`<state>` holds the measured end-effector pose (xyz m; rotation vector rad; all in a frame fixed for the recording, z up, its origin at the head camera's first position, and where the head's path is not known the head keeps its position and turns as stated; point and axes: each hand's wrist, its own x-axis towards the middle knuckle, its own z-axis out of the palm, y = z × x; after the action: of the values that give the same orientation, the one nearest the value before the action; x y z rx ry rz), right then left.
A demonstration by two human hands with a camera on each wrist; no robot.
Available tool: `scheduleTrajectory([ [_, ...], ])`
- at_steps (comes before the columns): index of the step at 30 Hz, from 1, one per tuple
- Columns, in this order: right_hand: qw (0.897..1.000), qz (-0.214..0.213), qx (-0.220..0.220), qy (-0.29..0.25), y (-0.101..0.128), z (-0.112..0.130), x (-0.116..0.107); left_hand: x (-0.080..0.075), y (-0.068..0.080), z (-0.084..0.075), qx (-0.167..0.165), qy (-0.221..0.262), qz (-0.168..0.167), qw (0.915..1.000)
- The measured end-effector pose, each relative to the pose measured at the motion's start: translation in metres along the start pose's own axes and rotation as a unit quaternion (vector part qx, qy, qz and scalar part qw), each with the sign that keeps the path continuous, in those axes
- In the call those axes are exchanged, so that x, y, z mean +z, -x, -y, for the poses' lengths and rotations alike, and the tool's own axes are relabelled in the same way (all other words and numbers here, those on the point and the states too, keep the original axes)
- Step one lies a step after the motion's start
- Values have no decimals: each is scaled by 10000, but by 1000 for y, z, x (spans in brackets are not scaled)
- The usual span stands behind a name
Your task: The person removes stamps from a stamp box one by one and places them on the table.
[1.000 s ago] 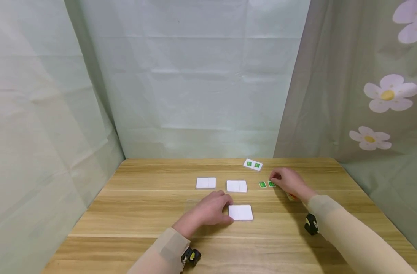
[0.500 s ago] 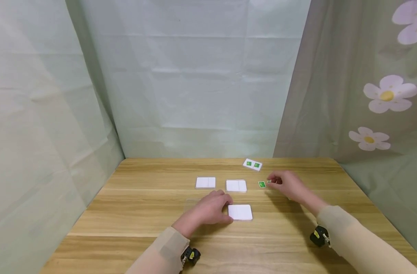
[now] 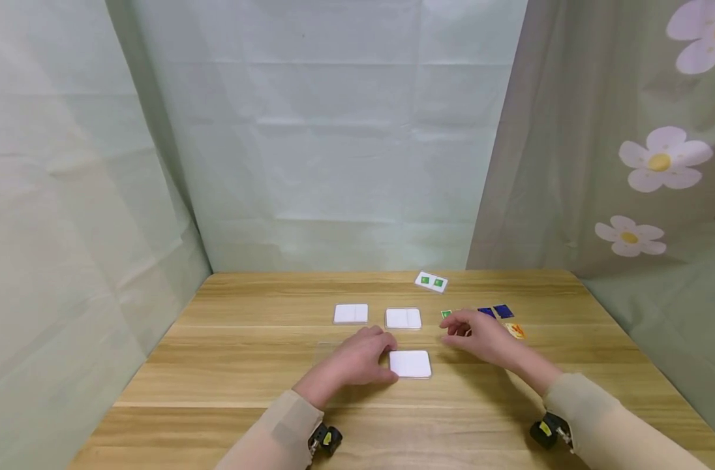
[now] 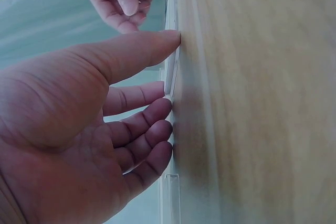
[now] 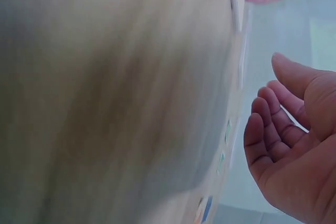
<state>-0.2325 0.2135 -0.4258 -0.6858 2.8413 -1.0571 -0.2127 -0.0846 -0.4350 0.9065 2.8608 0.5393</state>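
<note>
My left hand (image 3: pixel 376 356) lies on the wooden table (image 3: pixel 246 365) with relaxed fingers, its thumb and fingertips (image 4: pixel 167 106) against the left edge of the nearest white tile (image 3: pixel 413 363). Two more white tiles (image 3: pixel 351 314) (image 3: pixel 403 318) lie in a row behind it. My right hand (image 3: pixel 460 330) hovers just right of the near tile, fingers curled, pinching a small thin green tile that shows edge-on in the right wrist view (image 5: pixel 294 119). One small green tile (image 3: pixel 446 314) lies on the table just behind that hand.
A white card with two green squares (image 3: pixel 430 282) lies near the table's back edge. Two blue tiles (image 3: pixel 503 311) and an orange one (image 3: pixel 515 330) lie to the right of my right hand. Curtains enclose the table on three sides.
My right hand picked one of the two green tiles off the table and drew back towards the near white tile, uncovering the blue and orange tiles. The left hand stayed put.
</note>
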Motion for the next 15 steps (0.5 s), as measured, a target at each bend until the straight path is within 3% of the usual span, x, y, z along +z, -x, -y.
scheduleTrajectory([
  [7, 9985, 374, -264, -311, 4, 8, 16, -1, 2, 1, -31, 35, 14, 10000],
  [15, 9980, 582, -42, -256, 6, 13, 27, -2, 4, 2, -49, 89, 32, 9999],
])
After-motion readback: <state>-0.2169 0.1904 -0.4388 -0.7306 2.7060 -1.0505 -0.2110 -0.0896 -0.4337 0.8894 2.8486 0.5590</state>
